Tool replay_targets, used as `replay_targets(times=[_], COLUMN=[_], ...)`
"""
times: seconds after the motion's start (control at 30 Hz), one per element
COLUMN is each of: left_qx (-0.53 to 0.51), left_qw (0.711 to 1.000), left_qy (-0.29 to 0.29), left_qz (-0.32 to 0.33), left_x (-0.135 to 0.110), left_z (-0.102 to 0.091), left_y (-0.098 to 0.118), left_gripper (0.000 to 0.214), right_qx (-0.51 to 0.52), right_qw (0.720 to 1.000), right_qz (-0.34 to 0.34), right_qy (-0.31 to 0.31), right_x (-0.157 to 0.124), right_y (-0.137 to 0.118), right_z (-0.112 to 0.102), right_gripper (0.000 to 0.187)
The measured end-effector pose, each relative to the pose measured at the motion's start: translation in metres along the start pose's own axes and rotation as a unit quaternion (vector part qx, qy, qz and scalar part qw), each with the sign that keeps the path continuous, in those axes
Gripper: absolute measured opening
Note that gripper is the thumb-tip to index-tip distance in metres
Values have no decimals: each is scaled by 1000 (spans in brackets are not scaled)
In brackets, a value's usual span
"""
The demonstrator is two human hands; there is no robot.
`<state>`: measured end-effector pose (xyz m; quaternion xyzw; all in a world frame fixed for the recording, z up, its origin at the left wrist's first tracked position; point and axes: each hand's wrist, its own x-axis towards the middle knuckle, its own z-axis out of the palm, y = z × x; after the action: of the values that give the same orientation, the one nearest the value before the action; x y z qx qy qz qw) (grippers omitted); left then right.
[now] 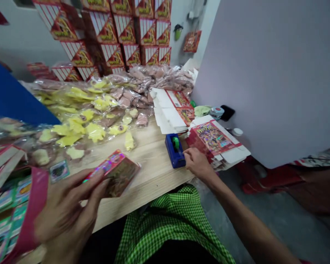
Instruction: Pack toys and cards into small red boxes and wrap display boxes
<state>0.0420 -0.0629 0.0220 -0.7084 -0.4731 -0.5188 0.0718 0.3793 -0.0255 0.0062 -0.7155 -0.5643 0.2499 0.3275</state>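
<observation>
**Left hand (66, 209) grips shiny packet (114, 174) beside tape dispenser (173, 156)**

A person pinches the red-and-gold packet between fingers and thumb, left of the blue tape dispenser, above a wooden worktop (151, 176). The right hand (198, 163), empty with fingers loosely spread, lies just right of the dispenser, almost touching it. Flat printed cartons (213, 138) sit immediately to the dispenser's right, while plastic bags of yellow pieces (79, 126) cover the worktop to its left. Stacked red boxes (121, 35) rise against the wall far beyond the dispenser.
</observation>
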Motion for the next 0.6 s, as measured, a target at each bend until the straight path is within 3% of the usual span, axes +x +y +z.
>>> replay_targets(times=[0.1, 0.2, 0.37, 0.5, 0.6], left_qx=[-24, -25, -9, 29, 23], left_qw=[997, 997, 995, 993, 994], left_qy=[-62, -63, -77, -71, -69], left_qz=[36, 32, 65, 90, 85], left_x=[0, -2, 2, 1, -2], left_z=[24, 35, 29, 27, 26], left_y=[-6, -3, -2, -7, -4], left_gripper=[32, 32, 34, 34, 28], right_qx=[29, 74, 169, 152, 108], right_qw=[998, 995, 985, 986, 991], right_qz=[35, 37, 40, 54, -10], right_qy=[-47, -56, -14, 30, 73], right_x=[9, 4, -13, -33, -49], right_y=[9, 9, 23, 36, 22], right_z=[6, 12, 22, 24, 13], right_gripper=[13, 16, 24, 30, 22])
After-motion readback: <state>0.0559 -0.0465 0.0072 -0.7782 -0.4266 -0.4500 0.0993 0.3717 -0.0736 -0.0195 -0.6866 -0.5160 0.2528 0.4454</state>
